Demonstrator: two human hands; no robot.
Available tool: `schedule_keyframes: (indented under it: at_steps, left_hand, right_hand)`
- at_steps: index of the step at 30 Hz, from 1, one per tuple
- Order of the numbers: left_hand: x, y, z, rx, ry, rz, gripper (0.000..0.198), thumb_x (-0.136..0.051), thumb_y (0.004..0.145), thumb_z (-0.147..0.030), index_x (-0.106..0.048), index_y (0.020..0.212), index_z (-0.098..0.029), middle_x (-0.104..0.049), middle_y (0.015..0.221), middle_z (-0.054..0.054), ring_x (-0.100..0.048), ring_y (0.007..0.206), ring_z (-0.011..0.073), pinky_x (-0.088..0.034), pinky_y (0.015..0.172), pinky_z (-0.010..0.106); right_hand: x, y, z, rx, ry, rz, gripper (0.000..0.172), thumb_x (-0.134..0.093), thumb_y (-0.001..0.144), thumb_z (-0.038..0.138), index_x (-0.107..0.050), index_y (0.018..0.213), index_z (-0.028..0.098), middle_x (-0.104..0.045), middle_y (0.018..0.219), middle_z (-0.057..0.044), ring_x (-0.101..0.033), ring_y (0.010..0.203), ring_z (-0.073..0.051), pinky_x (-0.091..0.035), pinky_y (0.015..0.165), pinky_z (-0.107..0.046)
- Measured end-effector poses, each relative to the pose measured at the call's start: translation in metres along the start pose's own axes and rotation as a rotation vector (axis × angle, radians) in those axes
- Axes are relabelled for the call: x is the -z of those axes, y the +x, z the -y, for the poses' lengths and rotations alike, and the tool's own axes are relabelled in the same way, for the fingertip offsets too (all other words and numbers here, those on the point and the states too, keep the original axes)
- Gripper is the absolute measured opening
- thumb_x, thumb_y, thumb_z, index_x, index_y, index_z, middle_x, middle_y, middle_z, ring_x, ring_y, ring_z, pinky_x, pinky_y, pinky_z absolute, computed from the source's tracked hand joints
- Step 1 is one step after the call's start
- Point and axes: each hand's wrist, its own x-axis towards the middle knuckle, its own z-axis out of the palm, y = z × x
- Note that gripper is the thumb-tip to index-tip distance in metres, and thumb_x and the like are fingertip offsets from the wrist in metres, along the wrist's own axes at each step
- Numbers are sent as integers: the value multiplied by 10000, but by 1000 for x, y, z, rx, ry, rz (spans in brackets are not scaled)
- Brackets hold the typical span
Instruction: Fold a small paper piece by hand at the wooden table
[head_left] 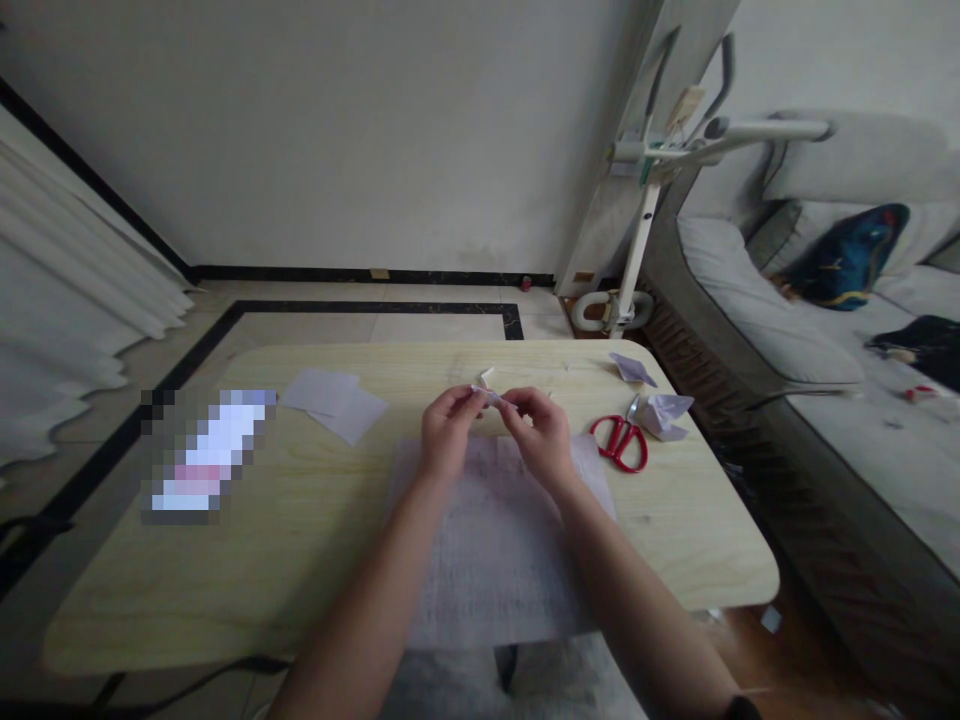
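Between both hands is a small folded piece of paper (491,397), pinched at its two ends above the far half of the table. My left hand (450,425) grips its left end with thumb and fingertips. On the other end, my right hand (541,432) has its thumb and index finger closed. Below the hands lies a large pale sheet (510,560) that reaches the table's near edge. A little white paper scrap (487,376) rests just beyond the fingers. How the held paper is folded is too small to make out.
Red-handled scissors (621,440) lie right of my right hand, beside a folded paper shape (666,412). Another folded paper (632,369) sits farther back. Flat paper squares (337,400) overlap at left. A blurred-out bright object (214,450) lies at the left edge of the wooden table (712,540).
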Motion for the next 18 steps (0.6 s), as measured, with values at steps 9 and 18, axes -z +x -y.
schedule_keyframes:
  at_steps: [9, 18]
  left_hand:
    - [2, 0, -1, -15, 12, 29, 234, -748, 705, -334, -735, 865, -163, -729, 855, 54, -652, 786, 165, -494, 733, 273]
    - [8, 4, -1, 8, 47, 145, 208, -706, 747, -375, -719, 738, -167, -655, 708, 28, -574, 680, 131, -451, 646, 238]
  right_hand:
    - [0, -1, 2, 7, -23, 85, 178, -662, 829, 368, -692, 822, 193, -689, 755, -29, -567, 661, -150, -431, 619, -279]
    - [2, -2, 4, 62, -43, 76, 200, -641, 849, 373, -684, 757, 200, -646, 689, -18, -549, 634, -147, -422, 607, -283]
